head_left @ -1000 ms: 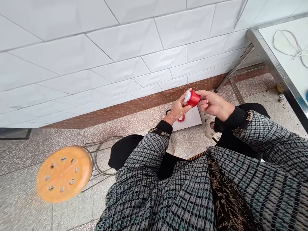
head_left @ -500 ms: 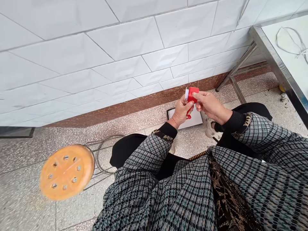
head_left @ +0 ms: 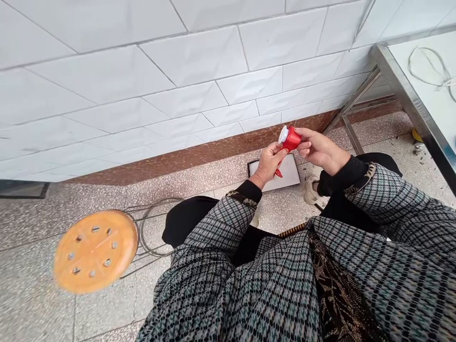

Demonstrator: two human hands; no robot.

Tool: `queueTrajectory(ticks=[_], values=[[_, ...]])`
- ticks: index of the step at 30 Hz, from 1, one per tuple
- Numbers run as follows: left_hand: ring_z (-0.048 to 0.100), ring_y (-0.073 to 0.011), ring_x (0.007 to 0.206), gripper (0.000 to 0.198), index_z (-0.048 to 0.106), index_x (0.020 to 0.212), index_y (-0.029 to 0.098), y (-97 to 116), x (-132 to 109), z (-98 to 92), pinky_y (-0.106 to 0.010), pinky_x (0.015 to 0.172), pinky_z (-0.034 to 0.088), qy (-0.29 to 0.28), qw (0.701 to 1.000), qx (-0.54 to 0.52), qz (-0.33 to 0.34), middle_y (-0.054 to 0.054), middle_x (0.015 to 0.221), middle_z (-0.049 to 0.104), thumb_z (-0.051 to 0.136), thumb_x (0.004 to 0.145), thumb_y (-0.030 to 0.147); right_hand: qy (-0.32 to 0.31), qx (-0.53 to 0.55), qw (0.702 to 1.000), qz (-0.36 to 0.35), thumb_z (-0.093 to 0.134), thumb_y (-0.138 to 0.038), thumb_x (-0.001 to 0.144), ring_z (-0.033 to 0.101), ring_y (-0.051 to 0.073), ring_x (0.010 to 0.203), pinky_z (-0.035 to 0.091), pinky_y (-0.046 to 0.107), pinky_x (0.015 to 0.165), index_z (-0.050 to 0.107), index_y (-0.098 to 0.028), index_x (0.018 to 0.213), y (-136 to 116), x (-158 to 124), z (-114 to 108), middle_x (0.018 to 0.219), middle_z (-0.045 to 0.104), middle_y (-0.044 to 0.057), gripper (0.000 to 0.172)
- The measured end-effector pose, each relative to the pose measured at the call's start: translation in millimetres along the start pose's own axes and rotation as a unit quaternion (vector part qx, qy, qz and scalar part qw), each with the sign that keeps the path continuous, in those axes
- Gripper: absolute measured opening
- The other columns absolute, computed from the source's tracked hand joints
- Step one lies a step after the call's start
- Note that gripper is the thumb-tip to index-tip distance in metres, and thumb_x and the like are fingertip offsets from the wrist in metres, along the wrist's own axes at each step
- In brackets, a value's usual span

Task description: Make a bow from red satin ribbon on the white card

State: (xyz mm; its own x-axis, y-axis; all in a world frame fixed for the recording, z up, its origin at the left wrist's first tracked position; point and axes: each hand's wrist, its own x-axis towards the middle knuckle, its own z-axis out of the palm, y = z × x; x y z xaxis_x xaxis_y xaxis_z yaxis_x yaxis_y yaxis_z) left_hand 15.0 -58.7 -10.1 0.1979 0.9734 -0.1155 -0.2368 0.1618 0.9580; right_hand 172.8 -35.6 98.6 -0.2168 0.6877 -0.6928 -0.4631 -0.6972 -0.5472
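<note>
Both hands are raised in front of my knees around a small red object with a round white end and a narrow red part that extends down below my left hand. Its exact kind is not clear. My left hand is closed around the narrow lower part, with the thumb along it and the fingertips close to the white end. My right hand pinches the wide red body from the right side, its other fingers curled.
Under my hands a white flat panel with a dark rim lies on the speckled floor by my shoes. An orange round stool with metal legs lies tipped at left. A metal-framed table holding a pale cable stands right. A tiled wall rises ahead.
The red object has turned, so its white round end now faces more upward and toward me. My right hand has shifted slightly to the right. The view has moved a little.
</note>
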Motion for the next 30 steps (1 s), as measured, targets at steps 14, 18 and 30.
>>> queueTrajectory(ticks=[14,18,30], values=[[0.050,-0.0052,0.054,0.095,0.062,0.141,0.026,10,1,-9.3,-0.020,0.051,0.042,-0.116,0.991,-0.068,-0.027,0.000,0.092,0.071,0.097,0.053,0.034,-0.055,-0.003,0.990,0.129,0.065,-0.018,0.095,0.027,0.001,0.035,0.030,0.009,0.032,0.058,-0.017,0.085,0,-10,-8,0.052,0.036,-0.011,0.012],[0.055,-0.0069,0.060,0.091,0.065,0.138,0.029,16,2,-12.5,-0.020,0.053,0.044,-0.105,0.993,-0.055,-0.028,-0.004,0.102,0.073,0.097,0.053,0.029,-0.052,-0.001,0.992,0.118,0.062,-0.018,0.097,0.028,0.000,0.035,0.029,0.008,0.032,0.057,-0.017,0.085,-1,-15,-4,0.053,0.040,-0.009,0.013],[0.045,-0.0048,0.048,0.084,0.062,0.133,0.026,25,-3,-7.3,-0.020,0.043,0.033,-0.053,0.996,-0.068,-0.035,0.002,0.080,0.065,0.098,0.057,0.034,-0.093,-0.057,0.994,-0.005,0.078,-0.030,0.091,0.025,0.001,0.040,0.027,0.011,0.036,0.058,-0.018,0.085,16,-21,0,0.056,0.039,-0.010,0.024]])
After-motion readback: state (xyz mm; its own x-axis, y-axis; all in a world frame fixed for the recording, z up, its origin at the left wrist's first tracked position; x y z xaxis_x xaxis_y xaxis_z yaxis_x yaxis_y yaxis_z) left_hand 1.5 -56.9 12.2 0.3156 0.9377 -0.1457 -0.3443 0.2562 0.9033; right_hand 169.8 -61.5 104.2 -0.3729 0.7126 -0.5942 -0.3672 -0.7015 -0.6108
